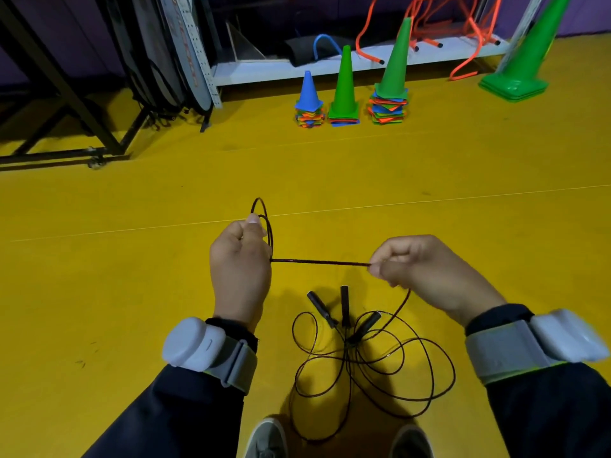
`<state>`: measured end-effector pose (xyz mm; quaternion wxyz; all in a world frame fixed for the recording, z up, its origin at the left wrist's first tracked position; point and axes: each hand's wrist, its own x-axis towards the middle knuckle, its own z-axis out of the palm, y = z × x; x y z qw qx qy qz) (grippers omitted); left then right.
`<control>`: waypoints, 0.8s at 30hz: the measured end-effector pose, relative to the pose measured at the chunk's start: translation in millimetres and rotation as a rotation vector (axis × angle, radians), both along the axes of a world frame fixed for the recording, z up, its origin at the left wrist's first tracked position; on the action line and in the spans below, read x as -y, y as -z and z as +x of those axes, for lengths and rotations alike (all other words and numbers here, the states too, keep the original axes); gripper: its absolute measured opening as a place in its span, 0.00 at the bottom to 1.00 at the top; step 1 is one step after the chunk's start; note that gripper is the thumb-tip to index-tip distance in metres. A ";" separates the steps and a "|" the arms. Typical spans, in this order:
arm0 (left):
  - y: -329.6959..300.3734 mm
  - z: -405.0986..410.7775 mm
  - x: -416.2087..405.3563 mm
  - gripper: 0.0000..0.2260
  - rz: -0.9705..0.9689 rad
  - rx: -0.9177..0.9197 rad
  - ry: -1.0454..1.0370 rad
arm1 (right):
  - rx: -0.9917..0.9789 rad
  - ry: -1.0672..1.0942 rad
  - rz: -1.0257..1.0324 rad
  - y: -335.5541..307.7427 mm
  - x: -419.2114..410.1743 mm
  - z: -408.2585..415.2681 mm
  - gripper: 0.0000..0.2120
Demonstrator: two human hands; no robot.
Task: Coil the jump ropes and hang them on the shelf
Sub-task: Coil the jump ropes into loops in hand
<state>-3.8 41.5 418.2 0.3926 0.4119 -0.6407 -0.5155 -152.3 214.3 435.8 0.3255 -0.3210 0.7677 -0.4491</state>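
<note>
A thin dark jump rope (320, 262) runs taut between both hands above the yellow floor. My left hand (239, 269) grips a few small loops of it, which stick up past the thumb. My right hand (426, 269) pinches the cord between thumb and fingers; from there the cord drops to the floor. Below lies a loose tangle of dark rope (373, 368) with three black handles (345, 305) together at its top. The white metal shelf (330, 69) stands at the back, low board near the floor.
Stacks of cones stand before the shelf: a blue one (308, 100), two green ones (344, 87), and a large green cone (525, 61) at right. Orange hurdles (429, 24) lie on the shelf. A black wheeled frame (66, 127) stands left. My shoes (267, 439) show below.
</note>
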 end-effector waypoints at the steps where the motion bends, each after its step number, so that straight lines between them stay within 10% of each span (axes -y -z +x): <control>1: 0.1 0.7 0.5 0.16 0.012 0.012 0.011 | -0.010 0.063 -0.052 0.7 -2.5 -3.7 0.03; 9: -0.4 -1.6 -11.7 0.16 0.214 0.048 0.437 | -0.088 0.077 -0.209 -3.0 8.8 8.1 0.03; 24: -4.3 2.6 -9.0 0.15 0.298 0.040 0.544 | -0.241 0.160 -0.106 -3.9 -2.4 -6.0 0.08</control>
